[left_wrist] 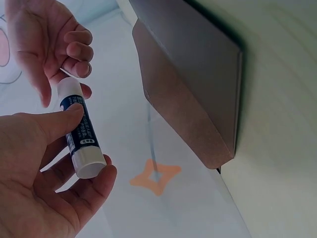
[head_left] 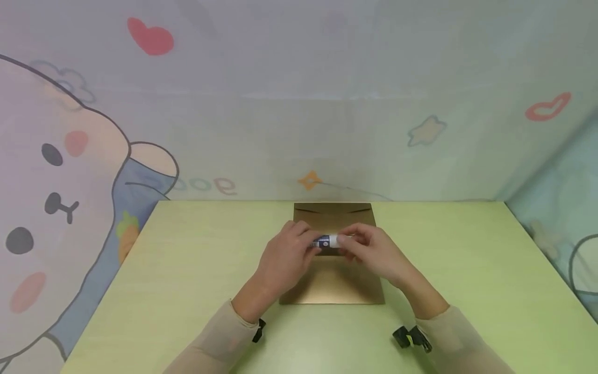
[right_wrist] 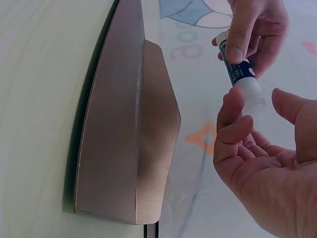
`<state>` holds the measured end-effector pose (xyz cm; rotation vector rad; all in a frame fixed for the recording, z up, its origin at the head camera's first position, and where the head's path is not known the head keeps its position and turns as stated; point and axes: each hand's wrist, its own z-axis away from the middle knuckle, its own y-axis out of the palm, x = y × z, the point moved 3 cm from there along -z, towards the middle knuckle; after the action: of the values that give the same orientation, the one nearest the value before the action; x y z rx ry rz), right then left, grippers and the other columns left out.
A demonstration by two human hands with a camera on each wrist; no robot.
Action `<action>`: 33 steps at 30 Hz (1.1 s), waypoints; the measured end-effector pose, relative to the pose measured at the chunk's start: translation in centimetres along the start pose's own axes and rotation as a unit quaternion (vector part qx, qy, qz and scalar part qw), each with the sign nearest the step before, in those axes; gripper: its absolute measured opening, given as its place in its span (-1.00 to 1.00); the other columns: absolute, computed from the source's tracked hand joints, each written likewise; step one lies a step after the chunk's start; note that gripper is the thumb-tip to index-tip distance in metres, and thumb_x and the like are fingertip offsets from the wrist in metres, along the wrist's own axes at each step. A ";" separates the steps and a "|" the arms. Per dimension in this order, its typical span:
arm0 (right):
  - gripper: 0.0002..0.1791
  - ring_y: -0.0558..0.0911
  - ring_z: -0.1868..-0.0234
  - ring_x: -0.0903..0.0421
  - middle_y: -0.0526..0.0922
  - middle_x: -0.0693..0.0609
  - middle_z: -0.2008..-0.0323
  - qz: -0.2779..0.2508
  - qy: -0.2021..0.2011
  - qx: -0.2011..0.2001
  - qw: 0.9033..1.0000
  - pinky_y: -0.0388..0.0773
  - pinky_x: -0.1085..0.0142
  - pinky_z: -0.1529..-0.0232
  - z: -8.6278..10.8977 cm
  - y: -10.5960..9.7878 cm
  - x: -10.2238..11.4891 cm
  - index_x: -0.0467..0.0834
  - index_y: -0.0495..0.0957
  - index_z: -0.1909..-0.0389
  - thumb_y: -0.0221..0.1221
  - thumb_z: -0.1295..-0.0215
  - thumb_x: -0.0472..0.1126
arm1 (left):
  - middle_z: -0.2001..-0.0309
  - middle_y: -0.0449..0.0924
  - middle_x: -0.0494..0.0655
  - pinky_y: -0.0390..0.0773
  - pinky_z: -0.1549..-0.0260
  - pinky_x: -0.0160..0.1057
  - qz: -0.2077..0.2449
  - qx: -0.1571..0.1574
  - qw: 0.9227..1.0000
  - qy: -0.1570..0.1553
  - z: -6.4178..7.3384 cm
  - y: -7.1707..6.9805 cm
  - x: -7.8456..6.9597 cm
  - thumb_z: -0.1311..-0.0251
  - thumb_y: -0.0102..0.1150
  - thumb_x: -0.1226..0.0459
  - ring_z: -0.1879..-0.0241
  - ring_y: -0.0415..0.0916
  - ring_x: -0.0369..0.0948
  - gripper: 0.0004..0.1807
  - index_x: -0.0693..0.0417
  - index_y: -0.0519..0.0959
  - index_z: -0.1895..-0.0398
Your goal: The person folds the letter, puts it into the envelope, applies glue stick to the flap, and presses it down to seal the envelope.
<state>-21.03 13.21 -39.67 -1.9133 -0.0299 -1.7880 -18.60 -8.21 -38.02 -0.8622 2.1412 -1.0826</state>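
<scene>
A glue stick [head_left: 325, 241] with a dark blue label and white ends is held above a gold-brown envelope [head_left: 331, 288]. My left hand [head_left: 285, 257] pinches the barrel of the glue stick [left_wrist: 83, 130] between thumb and fingers. At its other end, the fingertips of my right hand [head_left: 376, 254] are beside the white cap. In the right wrist view the right thumb stands away from the cap, the fingers loosely bent; whether a fingertip touches it is hard to tell. The envelope [right_wrist: 111, 124] lies on the table, its flap [right_wrist: 156, 124] at the far end.
A pale yellow-green table [head_left: 196, 259] extends to both sides of the envelope. Behind it stands a backdrop [head_left: 280, 130] printed with a cartoon bear, hearts and stars. Black camera mounts [head_left: 411, 338] are strapped at the wrists.
</scene>
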 end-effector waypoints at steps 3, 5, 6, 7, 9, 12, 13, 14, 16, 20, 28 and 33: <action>-0.66 0.69 0.28 -0.06 0.75 -0.27 0.20 -0.003 0.003 -0.001 1.000 0.72 0.08 0.22 -0.2 0.0 0.0 -0.23 0.64 -0.08 0.23 -0.59 -0.02 | 0.13 0.61 -0.10 0.65 0.32 -0.25 0.001 0.005 1.000 0.000 -0.1 0.0 0.0 -0.28 0.53 0.26 0.21 0.47 -0.11 -0.72 0.09 0.75 -0.01; -0.69 0.68 0.29 -0.10 0.74 -0.29 0.22 -0.007 0.000 0.002 1.000 0.69 0.15 0.29 -0.2 0.0 0.1 -0.23 0.65 -0.06 0.23 -0.59 -0.05 | 0.12 0.61 -0.10 0.64 0.32 -0.24 0.000 0.007 1.000 0.000 -0.1 0.0 0.1 -0.28 0.53 0.26 0.21 0.46 -0.10 -0.71 0.09 0.75 -0.03; -0.70 0.68 0.28 -0.14 0.73 -0.30 0.23 -0.009 -0.001 0.003 1.000 0.67 0.18 0.31 -0.2 -0.1 0.1 -0.23 0.65 -0.06 0.24 -0.59 -0.06 | 0.12 0.60 -0.10 0.64 0.32 -0.24 0.000 0.008 1.000 -0.001 -0.2 -0.1 0.1 -0.28 0.52 0.26 0.20 0.46 -0.10 -0.71 0.08 0.75 -0.04; -0.70 0.68 0.27 -0.18 0.73 -0.28 0.23 -0.008 -0.003 0.004 1.000 0.66 0.18 0.32 -0.2 -0.1 0.1 -0.22 0.65 -0.06 0.25 -0.58 -0.06 | 0.12 0.60 -0.10 0.65 0.31 -0.24 0.000 0.010 1.000 -0.002 -0.2 -0.1 0.1 -0.28 0.52 0.26 0.20 0.46 -0.10 -0.71 0.08 0.75 -0.04; -0.71 0.68 0.22 -0.27 0.74 -0.28 0.22 -0.003 -0.009 0.005 1.000 0.64 0.18 0.31 -0.3 -0.1 0.2 -0.20 0.64 -0.08 0.27 -0.57 -0.07 | 0.12 0.60 -0.11 0.65 0.30 -0.23 0.000 0.013 1.000 -0.004 -0.2 -0.1 0.1 -0.28 0.52 0.26 0.20 0.46 -0.10 -0.70 0.06 0.75 -0.05; -0.71 0.69 0.14 -0.34 0.75 -0.23 0.19 0.001 -0.016 0.006 1.000 0.69 0.07 0.21 -0.3 -0.1 0.2 -0.16 0.63 -0.11 0.30 -0.54 -0.08 | 0.12 0.60 -0.12 0.66 0.28 -0.22 0.001 0.015 1.000 -0.007 -0.2 -0.2 0.0 -0.28 0.52 0.26 0.19 0.47 -0.11 -0.71 0.05 0.75 -0.04; -0.71 0.70 0.12 -0.34 0.76 -0.21 0.18 0.003 -0.019 0.006 1.000 0.70 0.03 0.17 -0.3 -0.1 0.2 -0.15 0.62 -0.11 0.31 -0.53 -0.09 | 0.13 0.60 -0.12 0.66 0.28 -0.22 0.002 0.014 1.000 -0.008 -0.2 -0.2 0.0 -0.28 0.52 0.27 0.20 0.47 -0.11 -0.71 0.05 0.75 -0.04; -0.72 0.71 0.11 -0.33 0.76 -0.19 0.16 0.003 -0.020 0.007 1.000 0.70 -0.01 0.13 -0.3 -0.1 0.2 -0.14 0.62 -0.12 0.32 -0.53 -0.11 | 0.13 0.60 -0.12 0.66 0.28 -0.21 0.002 0.013 1.000 -0.008 -0.2 -0.2 0.0 -0.28 0.52 0.27 0.20 0.47 -0.11 -0.72 0.04 0.75 -0.03; -0.70 0.72 0.07 -0.31 0.76 -0.17 0.14 -0.002 -0.021 0.009 1.000 0.70 -0.08 0.07 -0.2 -0.1 0.3 -0.15 0.60 -0.15 0.32 -0.51 -0.13 | 0.13 0.60 -0.12 0.66 0.28 -0.21 0.002 0.012 1.000 -0.008 -0.2 -0.2 0.0 -0.27 0.53 0.28 0.20 0.47 -0.11 -0.72 0.04 0.75 -0.03; -0.57 0.73 0.07 -0.28 0.76 -0.18 0.11 -0.012 -0.010 0.012 1.000 0.70 -0.11 0.02 0.0 -0.2 0.3 -0.24 0.54 -0.25 0.32 -0.52 -0.10 | 0.13 0.60 -0.12 0.65 0.28 -0.21 0.001 0.011 1.000 -0.008 -0.1 -0.1 -0.1 -0.27 0.53 0.28 0.20 0.47 -0.11 -0.72 0.04 0.75 -0.03; -0.62 0.70 0.22 -0.19 0.73 -0.32 0.22 -0.026 0.019 0.015 0.999 0.73 0.02 0.12 0.1 0.2 0.0 -0.30 0.59 -0.12 0.25 -0.58 -0.05 | 0.13 0.60 -0.13 0.63 0.29 -0.23 -0.001 0.015 1.000 -0.008 0.0 0.0 -0.2 -0.29 0.52 0.25 0.20 0.46 -0.12 -0.71 0.04 0.75 -0.04; -0.66 0.71 0.14 -0.32 0.74 -0.29 0.16 -0.009 -0.001 0.003 1.000 0.71 -0.02 0.12 0.1 -0.1 0.1 -0.18 0.59 -0.13 0.31 -0.53 -0.05 | 0.14 0.63 -0.12 0.62 0.25 -0.19 -0.004 0.013 1.000 -0.004 -0.1 -0.1 0.0 -0.27 0.53 0.25 0.20 0.49 -0.10 -0.71 0.04 0.75 -0.03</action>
<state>-20.91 13.29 -39.59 -1.9161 -0.0531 -1.7954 -18.61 -8.20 -37.92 -0.8628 2.1132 -1.1068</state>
